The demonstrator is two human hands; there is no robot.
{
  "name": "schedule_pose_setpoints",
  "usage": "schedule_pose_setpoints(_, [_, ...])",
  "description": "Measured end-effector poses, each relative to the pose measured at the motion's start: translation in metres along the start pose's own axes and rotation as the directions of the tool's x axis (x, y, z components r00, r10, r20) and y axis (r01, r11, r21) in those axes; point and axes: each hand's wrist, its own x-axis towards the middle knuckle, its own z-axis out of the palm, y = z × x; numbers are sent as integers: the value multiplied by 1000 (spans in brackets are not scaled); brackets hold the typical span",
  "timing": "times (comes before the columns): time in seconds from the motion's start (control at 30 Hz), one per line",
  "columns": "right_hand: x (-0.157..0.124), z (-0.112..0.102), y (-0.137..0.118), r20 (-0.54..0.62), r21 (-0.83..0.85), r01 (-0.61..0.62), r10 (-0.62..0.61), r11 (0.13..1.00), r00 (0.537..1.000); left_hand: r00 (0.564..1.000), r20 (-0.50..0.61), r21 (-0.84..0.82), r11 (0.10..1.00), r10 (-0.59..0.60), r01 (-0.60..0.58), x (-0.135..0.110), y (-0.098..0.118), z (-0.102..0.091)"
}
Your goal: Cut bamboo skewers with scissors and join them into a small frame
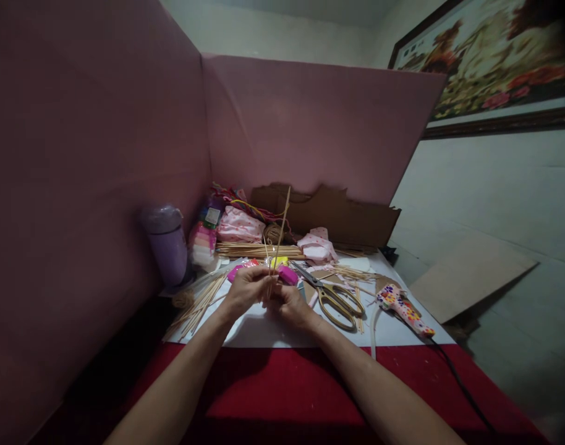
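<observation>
Thin wooden sticks [281, 230] stand nearly upright between my two hands, leaning apart slightly at the top. My left hand [250, 289] pinches them near their lower part. Pressed close beside it, my right hand [289, 304] has its fingers curled around the lower ends, which are mostly hidden. Bright pink pieces [288, 275] lie just behind my hands, along with a yellow packet [279, 262]. To the right of my right hand rest large scissors [340, 304] with gold handles and dark blades.
Loose sticks [203, 306] lie at left near a purple tumbler [169, 247]. A flower-patterned glue gun [405, 311] with a black cord lies at right. Behind are stick bundles, a twine ball [273, 233], polka-dot fabric [240, 225] and torn cardboard [356, 216]. Pink panels [310, 130] enclose the back and left.
</observation>
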Motion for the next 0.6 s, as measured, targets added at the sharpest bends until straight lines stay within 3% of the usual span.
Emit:
schedule_pose_setpoints(0.23, [0,0,-3,8,-152,104,-104,983,995,996,87,-46,998,-36,40,0,2,-6])
schedule_pose_setpoints(0.37, [1,1,-1,-4,-200,185,-190,962,982,999,48,-96,995,21,-16,3,-3,-9])
schedule_pose_setpoints(0.5, [2,0,2,4,-172,141,-142,975,990,998,35,-110,992,59,-55,5,-6,-11])
schedule_pose_setpoints(0.6, [3,-2,4,13,-223,180,-182,958,983,997,23,-91,994,68,-66,4,-6,-11])
